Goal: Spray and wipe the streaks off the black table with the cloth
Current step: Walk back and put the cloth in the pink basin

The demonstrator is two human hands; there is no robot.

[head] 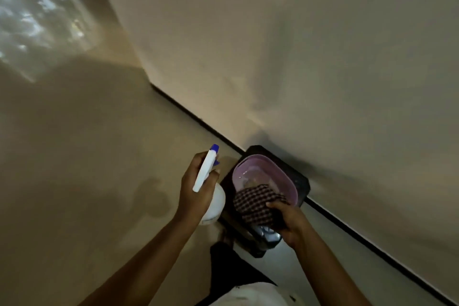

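Note:
A small black table stands against the wall, low in the head view. My left hand grips a white spray bottle with a blue nozzle, held just left of the table. My right hand holds a dark checked cloth over the near part of the table top. Most of the table top is hidden by the cloth, my hand and a basin.
A pink oval basin with some water sits on the far part of the table. A beige wall with a dark skirting line runs behind it. Beige floor spreads to the left, with a damp patch near the bottle.

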